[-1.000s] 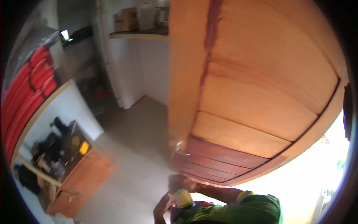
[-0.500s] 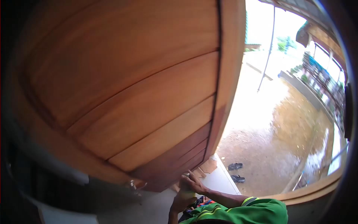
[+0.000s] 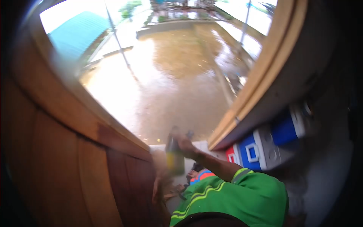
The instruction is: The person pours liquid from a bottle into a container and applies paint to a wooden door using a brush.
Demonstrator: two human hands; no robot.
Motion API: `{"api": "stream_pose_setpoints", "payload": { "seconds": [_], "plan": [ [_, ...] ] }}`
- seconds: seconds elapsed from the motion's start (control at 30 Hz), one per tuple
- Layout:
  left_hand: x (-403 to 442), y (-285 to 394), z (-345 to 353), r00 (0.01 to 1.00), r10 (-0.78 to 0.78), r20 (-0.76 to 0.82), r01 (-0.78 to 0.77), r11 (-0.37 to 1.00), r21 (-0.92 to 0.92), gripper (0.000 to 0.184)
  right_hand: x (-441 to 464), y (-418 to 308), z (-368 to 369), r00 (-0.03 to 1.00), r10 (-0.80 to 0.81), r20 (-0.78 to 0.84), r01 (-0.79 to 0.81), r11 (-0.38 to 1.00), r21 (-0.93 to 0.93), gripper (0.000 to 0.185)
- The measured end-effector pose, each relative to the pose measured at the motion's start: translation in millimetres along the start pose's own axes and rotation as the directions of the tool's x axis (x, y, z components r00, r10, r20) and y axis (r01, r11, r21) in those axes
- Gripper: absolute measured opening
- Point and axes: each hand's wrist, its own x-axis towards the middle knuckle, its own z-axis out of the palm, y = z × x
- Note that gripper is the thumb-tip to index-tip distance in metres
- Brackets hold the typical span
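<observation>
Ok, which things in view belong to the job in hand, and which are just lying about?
In the job, it seems:
- bottle with a yellow label, blurred
- right hand, holding the bottle
- left hand, close by; contact unclear
- possibly the wooden door

Apparently just lying about:
- two blue-and-white boxes
- red-and-white box beside them

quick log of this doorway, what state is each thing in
door: open
bottle: roughly upright; cap too blurred to tell
right hand: appears closed on the bottle
left hand: beside the bottle, grip blurred
coolers: lids look shut
ground outside: looks wet
</observation>
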Motion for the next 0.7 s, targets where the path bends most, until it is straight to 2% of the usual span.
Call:
{"api": "stream_pose_setpoints", "payload": {
  "seconds": [0.03,0.07,0.1,0.13,0.17,0.2,0.27,0.3,0.33,0.4,0.5,0.53,0.6,0.7],
  "plan": [
    [18.5,16.5,15.2,0.995,-0.032,0.094,0.026,0.997,0.071,0.088,-8.9,-19.8,-12.9,0.98,-0.119,-0.157,0.087,0.976,-0.198,0.026],
    [44.4,16.8,22.6,0.977,-0.048,0.209,0.011,0.985,0.172,0.085,-9.2,-24.2,-14.4,0.947,0.03,-0.319,-0.012,0.998,0.058,0.027],
    [67.0,10.9,34.5,0.947,-0.073,0.313,-0.015,0.963,0.269,0.082,-19.6,-30.6,-19.3,0.938,0.013,-0.346,-0.002,0.999,0.034,0.028],
    [81.7,-3.8,37.6,0.949,-0.167,0.267,0.039,0.903,0.428,0.073,-37.7,-30.4,-22.2,0.925,0.009,-0.379,-0.003,1.0,0.018,0.028],
    [86.6,-0.9,59.3,0.94,-0.208,0.269,0.09,0.915,0.392,0.072,-56.3,-28.9,-26.0,0.912,0.005,-0.411,-0.005,1.0,0.0,0.028],
    [96.5,4.2,83.1,0.931,-0.244,0.272,0.138,0.924,0.357,0.072,-69.8,-22.2,-37.7,0.876,-0.099,-0.472,0.087,0.995,-0.048,0.028],
    [124.4,3.9,104.1,0.876,-0.255,0.409,0.026,0.873,0.488,0.071,-88.4,-6.7,-66.3,0.772,-0.307,-0.556,0.249,0.952,-0.18,0.03],
    [139.6,2.3,115.9,0.843,-0.261,0.47,-0.04,0.841,0.54,0.071,-102.8,1.0,-84.4,0.767,-0.252,-0.59,0.225,0.967,-0.12,0.033],
    [153.9,2.5,130.5,0.826,-0.303,0.475,-0.093,0.758,0.646,0.072,-113.5,6.1,-99.7,0.715,-0.283,-0.64,0.232,0.959,-0.165,0.038],
    [180.0,8.7,162.1,0.799,-0.378,0.468,-0.206,0.56,0.803,0.073,-137.4,13.9,-134.1,0.55,-0.411,-0.727,0.094,0.896,-0.435,0.043],
    [227.9,8.4,198.8,0.774,-0.356,0.523,-0.364,0.426,0.829,0.078,-175.2,22.7,-189.2,0.346,-0.279,-0.896,0.052,0.959,-0.279,0.047],
    [260.5,-20.6,186.0,0.749,-0.212,0.628,-0.537,0.36,0.763,0.079,-179.7,6.3,-180.5,0.272,-0.173,-0.946,0.076,0.984,-0.158,0.048],
    [298.6,-19.8,198.5,0.721,-0.251,0.646,-0.62,0.184,0.763,0.079,-187.6,10.6,-194.3,0.213,-0.149,-0.966,0.031,0.989,-0.146,0.047],
    [344.2,-20.4,211.0,0.697,-0.329,0.638,-0.634,0.135,0.762,0.077,-186.2,23.0,-212.5,0.222,-0.156,-0.963,-0.037,0.985,-0.168,0.043]
  ]
}}
